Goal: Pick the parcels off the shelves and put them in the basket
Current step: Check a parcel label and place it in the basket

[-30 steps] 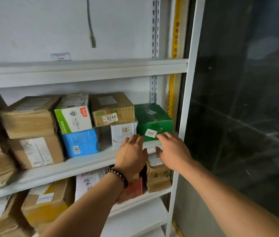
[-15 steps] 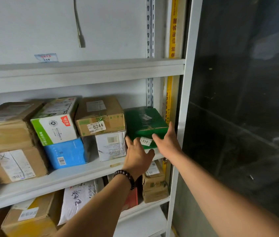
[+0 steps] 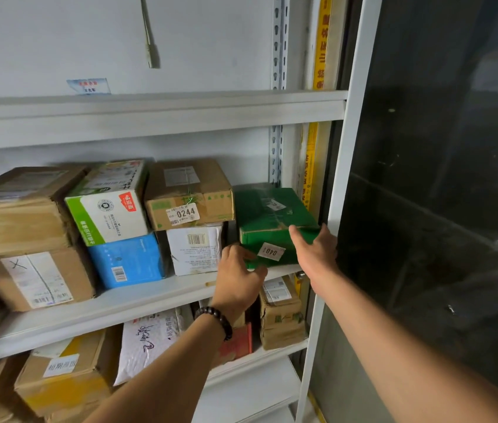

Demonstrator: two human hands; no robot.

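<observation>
The green box (image 3: pixel 272 221) is held tipped at the right end of the middle shelf (image 3: pixel 119 303), its front corner gripped by the left hand (image 3: pixel 237 279) and its right side by the right hand (image 3: pixel 315 254).

A white wall (image 3: pixel 58 41) backs the white metal shelves (image 3: pixel 150 117). A thin grey cord (image 3: pixel 151 41) hangs down the wall, and a small torn label (image 3: pixel 89 86) sticks to it just above the upper shelf. A slotted upright (image 3: pixel 278 41) runs up the back right corner, with a yellow strip (image 3: pixel 320 41) bearing writing beside it. Right of the front post (image 3: pixel 360 87) stands a dark glass pane (image 3: pixel 455 148), faintly reflecting. The light is soft and even.
</observation>
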